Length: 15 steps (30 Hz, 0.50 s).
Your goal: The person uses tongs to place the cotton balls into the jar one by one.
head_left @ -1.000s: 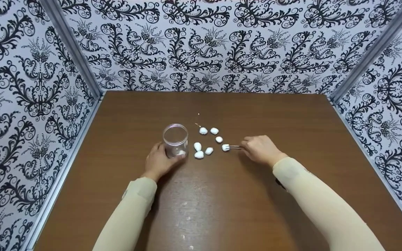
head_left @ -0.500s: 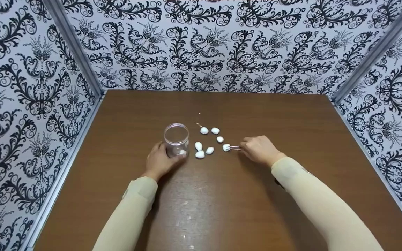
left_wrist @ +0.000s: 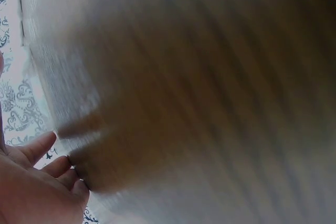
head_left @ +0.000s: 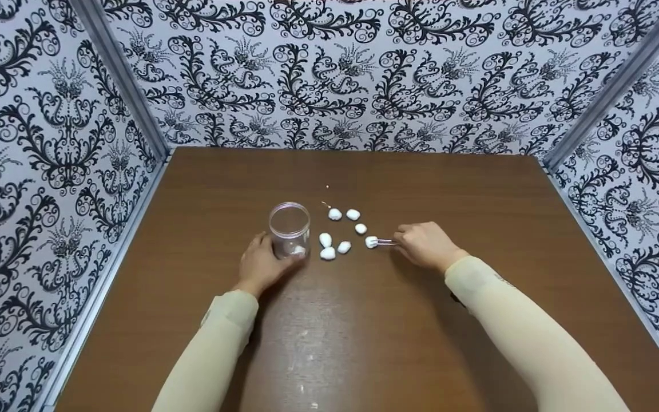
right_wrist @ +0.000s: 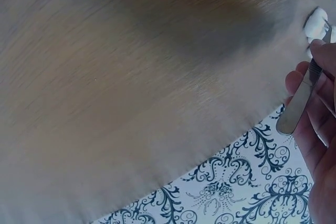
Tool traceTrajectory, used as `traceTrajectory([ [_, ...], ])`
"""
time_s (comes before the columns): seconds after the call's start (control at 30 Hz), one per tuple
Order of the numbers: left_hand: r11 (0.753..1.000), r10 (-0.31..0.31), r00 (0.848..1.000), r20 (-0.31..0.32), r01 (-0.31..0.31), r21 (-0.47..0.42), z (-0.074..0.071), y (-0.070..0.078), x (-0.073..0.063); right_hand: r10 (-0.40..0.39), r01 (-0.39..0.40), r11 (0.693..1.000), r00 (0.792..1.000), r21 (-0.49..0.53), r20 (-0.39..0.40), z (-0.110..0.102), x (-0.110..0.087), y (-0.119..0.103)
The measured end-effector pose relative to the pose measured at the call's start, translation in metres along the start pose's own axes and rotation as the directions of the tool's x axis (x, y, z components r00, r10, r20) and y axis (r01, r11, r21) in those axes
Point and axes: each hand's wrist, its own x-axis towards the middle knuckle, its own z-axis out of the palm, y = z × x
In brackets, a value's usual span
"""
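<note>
My left hand (head_left: 264, 263) curls round the lower part of a clear jar (head_left: 290, 232), which stands upright with its mouth uncovered. Something white, like a cotton ball (head_left: 298, 250), shows inside it near the bottom. To the right, my right hand (head_left: 425, 246) pinches metal tweezers (head_left: 385, 242), whose broad rear end (right_wrist: 293, 114) shows in the right wrist view. Their prongs lie at either side of a single cotton ball (head_left: 370, 242) on the table; how firmly they grip it cannot be told. In the left wrist view, only fingers (left_wrist: 42, 148) show, without the jar.
Several more cotton balls (head_left: 344, 247) lie between the jar and the tweezers on the brown table (head_left: 352, 332). A thin white wisp (head_left: 325, 204) trails from one at the back. Patterned walls (head_left: 329, 74) enclose the table at the back and both sides.
</note>
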Motion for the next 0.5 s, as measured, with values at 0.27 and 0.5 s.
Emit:
traceTrajectory([
  [0.27, 1.0, -0.001, 1.0, -0.002, 0.001, -0.003, 0.0006, -0.0008, 0.0013, -0.009, 0.009, 1.0, 1.0, -0.008, -0.001, 0.003, 0.002, -0.0019],
  [0.5, 1.0, 0.008, 1.0, -0.012, -0.007, 0.011, 0.0007, -0.0005, 0.0015, -0.023, 0.022, 0.999, 0.999, -0.024, -0.038, 0.0022, 0.0031, -0.0003],
])
